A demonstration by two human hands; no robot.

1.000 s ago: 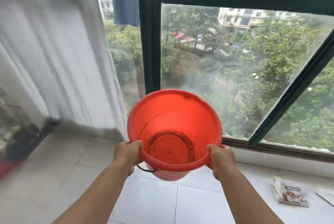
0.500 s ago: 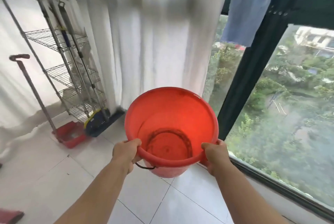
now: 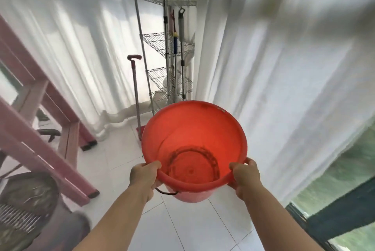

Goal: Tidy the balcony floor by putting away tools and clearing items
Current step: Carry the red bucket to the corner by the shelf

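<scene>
Now both hands hold red bucket (image 3: 194, 145) upright, mouth up

one red bucket (image 3: 194, 145) — two hands — one wire rack (image 3: 162, 52) — one pink ladder (image 3: 40, 121)

Bucket (image 3: 194, 145) centre, above floor (image 3: 182, 230); left hand (image 3: 144, 176) on near-left rim, right hand (image 3: 245, 179) on near-right. Wire shelf (image 3: 162, 48) behind bucket, w/ mops (image 3: 181, 33) hung. Dustpan handle (image 3: 135, 88) left of shelf. Curtains (image 3: 284, 68) right. Ladder (image 3: 40, 129) far left.
</scene>
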